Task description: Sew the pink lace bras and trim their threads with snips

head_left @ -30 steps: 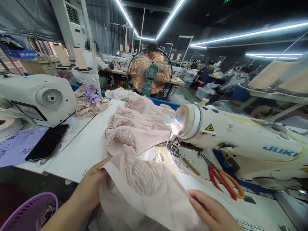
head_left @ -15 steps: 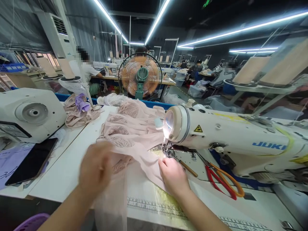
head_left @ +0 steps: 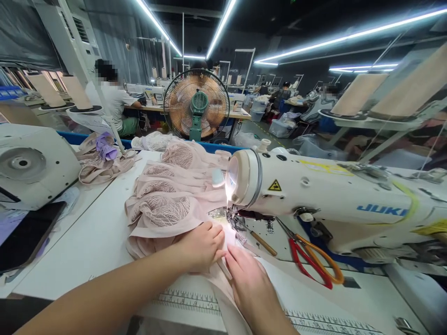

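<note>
A pale pink bra (head_left: 167, 209) with lace-patterned cups lies bunched beside the needle of the white sewing machine (head_left: 314, 190). My left hand (head_left: 204, 244) is closed on the bra's fabric edge just in front of the lit presser foot (head_left: 232, 216). Close against it, my right hand (head_left: 249, 274) pinches the same fabric, and a strip of it hangs down past the table's front edge. The fingertips of both hands nearly meet. Part of the fabric is hidden under the hands.
Red-and-orange-handled scissors (head_left: 314, 260) and a wooden-handled tool (head_left: 263, 243) lie right of the needle. A printed ruler (head_left: 188, 302) runs along the front edge. At left are a phone (head_left: 31, 237) and another machine (head_left: 35, 163). Behind stands a fan (head_left: 197, 104); a person (head_left: 115, 100) sits beyond.
My left hand has moved right from the loose fabric to the needle area and closed on the edge. My right hand has shifted slightly nearer. The camera view has turned a little right.
</note>
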The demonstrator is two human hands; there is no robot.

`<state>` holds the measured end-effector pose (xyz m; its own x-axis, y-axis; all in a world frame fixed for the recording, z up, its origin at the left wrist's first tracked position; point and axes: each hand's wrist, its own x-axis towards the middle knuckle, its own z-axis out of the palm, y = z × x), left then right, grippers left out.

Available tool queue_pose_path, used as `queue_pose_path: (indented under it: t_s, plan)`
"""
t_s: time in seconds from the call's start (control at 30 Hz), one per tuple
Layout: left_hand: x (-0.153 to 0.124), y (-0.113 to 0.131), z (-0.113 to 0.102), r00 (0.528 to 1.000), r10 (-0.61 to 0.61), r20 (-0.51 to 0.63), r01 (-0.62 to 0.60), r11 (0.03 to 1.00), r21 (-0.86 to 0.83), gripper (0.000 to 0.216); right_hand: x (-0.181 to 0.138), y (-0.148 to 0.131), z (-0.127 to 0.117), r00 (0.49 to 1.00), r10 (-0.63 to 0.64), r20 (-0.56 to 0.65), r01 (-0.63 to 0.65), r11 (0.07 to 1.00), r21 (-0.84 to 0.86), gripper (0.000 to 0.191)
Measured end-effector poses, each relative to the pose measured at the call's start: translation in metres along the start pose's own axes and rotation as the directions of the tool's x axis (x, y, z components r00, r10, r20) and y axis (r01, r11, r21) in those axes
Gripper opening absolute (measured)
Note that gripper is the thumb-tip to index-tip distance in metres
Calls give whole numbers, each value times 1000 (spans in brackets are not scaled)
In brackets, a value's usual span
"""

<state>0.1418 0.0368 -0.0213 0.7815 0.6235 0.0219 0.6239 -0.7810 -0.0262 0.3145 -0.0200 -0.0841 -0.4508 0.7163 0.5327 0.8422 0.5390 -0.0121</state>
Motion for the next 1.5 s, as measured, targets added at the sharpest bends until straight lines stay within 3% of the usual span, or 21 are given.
queue_pose_path:
  t_s: [0.27,0.6,0.97,1.1,1.23,1.5]
  plan:
    - [12,3,-7,993,-83,89,77,994,75,46,-14,2,-26,980,-194,-39,191,979,-73,44]
    - [18,11,-32,974,-199,108,192,979,67,42,-8,11,-29,967,-253,2,253,967,-31,40]
    - [27,7,-22,986,-150,79,144,987,70,44,-10,24,-30,959,-282,39,281,959,21,43]
    - [22,7,-19,995,-73,70,67,994,84,43,-8,23,-32,954,-295,52,290,953,85,35]
    - [18,5,-11,998,-13,62,7,995,101,40,-9,23,-32,926,-368,88,365,930,51,39]
    - [33,1,-3,997,-77,13,75,989,125,45,-17,30,-29,938,-274,213,274,961,27,45]
